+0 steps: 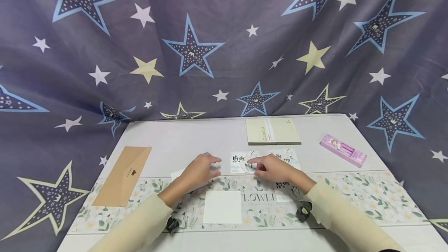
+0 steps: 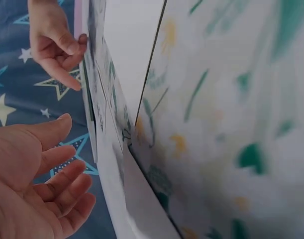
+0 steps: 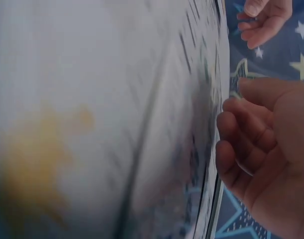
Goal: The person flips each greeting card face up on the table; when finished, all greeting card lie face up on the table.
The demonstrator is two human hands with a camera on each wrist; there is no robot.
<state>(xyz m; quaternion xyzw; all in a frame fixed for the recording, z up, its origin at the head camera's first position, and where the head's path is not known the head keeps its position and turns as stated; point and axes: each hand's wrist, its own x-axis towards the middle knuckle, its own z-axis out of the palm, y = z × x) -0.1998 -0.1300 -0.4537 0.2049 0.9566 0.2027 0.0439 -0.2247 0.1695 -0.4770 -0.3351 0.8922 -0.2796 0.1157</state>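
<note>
In the head view my left hand (image 1: 200,169) hovers over the table with its fingers spread a little and nothing held. A white card (image 1: 176,174) lies partly hidden beneath it, and a blank white square card (image 1: 222,207) sits nearer to me. My right hand (image 1: 274,167) reaches over the printed cards, its index finger extended and the others loosely bent. The fingertip is at a card with black brush lettering (image 1: 238,162); whether it touches cannot be told. Two similar cards, one behind (image 1: 292,156) and one in front (image 1: 284,193), are partly covered by the right hand and arm.
A brown kraft envelope (image 1: 122,176) lies at the left. At the back is a pale green notebook (image 1: 273,131), with a pink boxed pen set (image 1: 343,150) to the right. A flower-printed strip (image 1: 364,191) crosses the white table. A star-patterned curtain (image 1: 224,69) hangs behind.
</note>
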